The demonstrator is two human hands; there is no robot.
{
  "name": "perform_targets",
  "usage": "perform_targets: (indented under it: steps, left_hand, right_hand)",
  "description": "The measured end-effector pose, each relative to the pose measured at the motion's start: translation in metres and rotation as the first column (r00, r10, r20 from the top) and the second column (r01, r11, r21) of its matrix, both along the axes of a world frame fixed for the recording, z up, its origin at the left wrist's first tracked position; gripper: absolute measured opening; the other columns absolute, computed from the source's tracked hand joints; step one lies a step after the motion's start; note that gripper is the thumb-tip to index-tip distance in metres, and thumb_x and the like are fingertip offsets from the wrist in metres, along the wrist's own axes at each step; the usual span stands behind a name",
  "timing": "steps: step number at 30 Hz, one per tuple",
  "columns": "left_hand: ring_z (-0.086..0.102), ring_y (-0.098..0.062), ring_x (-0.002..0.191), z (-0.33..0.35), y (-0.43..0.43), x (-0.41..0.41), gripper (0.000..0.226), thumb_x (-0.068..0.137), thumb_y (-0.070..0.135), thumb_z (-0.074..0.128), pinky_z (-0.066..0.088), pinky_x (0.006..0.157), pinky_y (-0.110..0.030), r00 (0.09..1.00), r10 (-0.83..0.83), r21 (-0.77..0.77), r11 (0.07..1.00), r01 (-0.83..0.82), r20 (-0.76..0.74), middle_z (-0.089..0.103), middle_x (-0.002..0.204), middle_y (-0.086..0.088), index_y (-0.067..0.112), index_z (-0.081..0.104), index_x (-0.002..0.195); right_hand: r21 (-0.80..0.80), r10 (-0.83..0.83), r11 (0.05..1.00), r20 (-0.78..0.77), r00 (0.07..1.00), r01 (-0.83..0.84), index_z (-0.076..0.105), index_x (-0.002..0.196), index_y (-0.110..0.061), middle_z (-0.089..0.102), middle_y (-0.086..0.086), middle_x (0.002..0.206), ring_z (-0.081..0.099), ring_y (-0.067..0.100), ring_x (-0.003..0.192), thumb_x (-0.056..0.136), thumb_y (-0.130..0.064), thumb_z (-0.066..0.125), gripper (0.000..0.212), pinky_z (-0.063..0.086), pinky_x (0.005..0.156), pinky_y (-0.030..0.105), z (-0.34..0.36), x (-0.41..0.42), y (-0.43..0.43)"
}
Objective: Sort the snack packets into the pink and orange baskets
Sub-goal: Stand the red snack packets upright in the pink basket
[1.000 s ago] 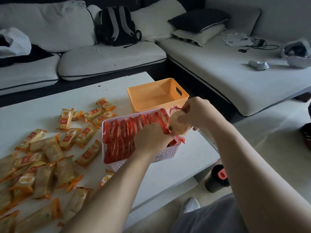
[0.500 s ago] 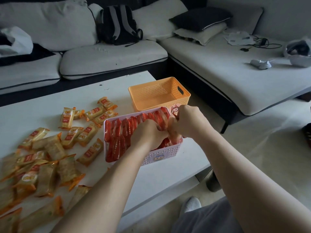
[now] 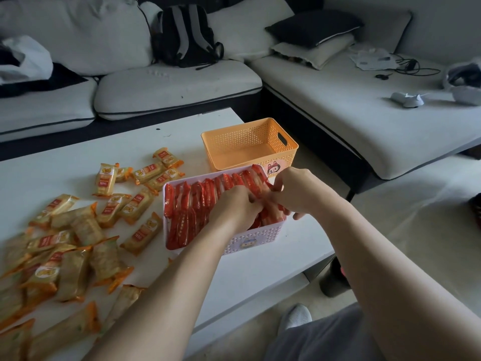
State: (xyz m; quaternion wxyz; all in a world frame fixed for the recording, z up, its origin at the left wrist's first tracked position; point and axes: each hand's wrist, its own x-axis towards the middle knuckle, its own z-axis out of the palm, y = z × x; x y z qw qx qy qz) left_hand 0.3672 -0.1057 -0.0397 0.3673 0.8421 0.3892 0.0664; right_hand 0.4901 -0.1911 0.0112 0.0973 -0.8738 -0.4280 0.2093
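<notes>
The pink basket [image 3: 256, 239] stands near the table's right edge, packed with upright rows of red snack packets [image 3: 187, 209]. Both hands are inside its right half. My left hand [image 3: 235, 205] presses fingers-down against the red packets. My right hand [image 3: 296, 191] is curled around a red packet at the basket's right end, fingertips meeting the left hand. Behind it stands the orange basket [image 3: 287, 155], with nothing in it. Several orange-yellow snack packets [image 3: 78, 230] lie scattered over the table's left side.
The white table [image 3: 260, 272] ends just right of the baskets. A grey sofa [image 3: 364, 121] wraps around behind and to the right, with a black backpack [image 3: 186, 35] on it. A dark cup [image 3: 334, 280] stands on the floor by the table corner.
My right hand, which held a red packet above the basket's right end, has come down and pushed it in among the others. The left hand stayed in the basket.
</notes>
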Motion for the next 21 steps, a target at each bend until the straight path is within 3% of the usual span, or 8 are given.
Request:
perform_targets:
  steps: [4, 7, 11, 14, 18, 21]
  left_hand:
    - [0.057, -0.025, 0.06, -0.001, 0.0, 0.006, 0.047, 0.101, 0.041, 0.054, 0.034, 0.053, -0.031, 0.997, -0.002, 0.034, 0.999, 0.004, -0.073, 0.059, 0.062, -0.001, 0.014, 0.061, 0.063]
    - [0.058, -0.027, 0.066, 0.001, -0.002, 0.009, 0.045, 0.103, 0.044, 0.048, 0.031, 0.051, -0.031, 0.991, -0.018, 0.108, 0.994, 0.033, -0.135, 0.057, 0.067, 0.0, 0.017, 0.056, 0.067]
    - [0.064, -0.029, 0.081, 0.006, -0.008, 0.013, 0.032, 0.104, 0.04, 0.047, 0.041, 0.06, -0.032, 0.96, -0.019, 0.26, 0.961, 0.095, -0.28, 0.066, 0.089, -0.004, 0.016, 0.062, 0.091]
    - [0.067, -0.032, 0.094, 0.013, -0.015, 0.018, 0.024, 0.102, 0.032, 0.051, 0.044, 0.069, -0.036, 0.939, 0.025, 0.355, 0.929, 0.105, -0.344, 0.07, 0.106, -0.008, 0.014, 0.067, 0.108]
    - [0.058, -0.029, 0.082, 0.021, -0.021, 0.018, 0.024, 0.103, 0.029, 0.051, 0.042, 0.068, -0.035, 0.93, 0.027, 0.397, 0.909, 0.129, -0.366, 0.068, 0.1, -0.007, 0.012, 0.068, 0.107]
    - [0.064, -0.031, 0.084, 0.018, -0.017, 0.011, 0.018, 0.102, 0.024, 0.053, 0.04, 0.064, -0.034, 0.945, 0.049, 0.477, 0.871, 0.117, -0.322, 0.071, 0.1, -0.008, 0.014, 0.068, 0.101]
  right_hand:
    - [-0.018, -0.058, 0.998, -0.107, 0.993, 0.056, 0.064, 0.119, -0.01, 0.074, 0.008, 0.08, 0.075, 0.017, 0.061, 0.097, -0.016, 0.057, 0.024, 0.061, 0.05, 0.028, -0.003, 0.007, 0.005]
    - [-0.033, -0.097, 0.995, -0.118, 0.988, 0.094, 0.066, 0.118, -0.011, 0.075, 0.008, 0.079, 0.075, 0.019, 0.065, 0.094, -0.014, 0.06, 0.026, 0.063, 0.055, 0.031, -0.005, 0.013, 0.008]
    - [-0.061, -0.147, 0.988, -0.15, 0.978, 0.139, 0.06, 0.122, -0.009, 0.071, 0.01, 0.087, 0.072, 0.019, 0.07, 0.092, -0.012, 0.063, 0.03, 0.062, 0.053, 0.029, -0.015, 0.017, 0.011]
    - [-0.128, -0.2, 0.977, -0.241, 0.95, 0.173, 0.063, 0.119, -0.007, 0.071, 0.01, 0.09, 0.069, 0.018, 0.071, 0.092, -0.023, 0.072, 0.033, 0.056, 0.048, 0.025, -0.019, 0.022, 0.012]
    - [-0.152, -0.204, 0.974, -0.274, 0.94, 0.167, 0.064, 0.115, -0.007, 0.072, 0.009, 0.092, 0.072, 0.019, 0.072, 0.091, -0.027, 0.074, 0.033, 0.056, 0.047, 0.026, -0.022, 0.026, 0.011]
    - [-0.117, -0.148, 0.986, -0.305, 0.941, 0.117, 0.067, 0.105, -0.011, 0.075, 0.006, 0.092, 0.076, 0.017, 0.072, 0.095, -0.035, 0.066, 0.026, 0.057, 0.049, 0.026, -0.022, 0.023, 0.008]
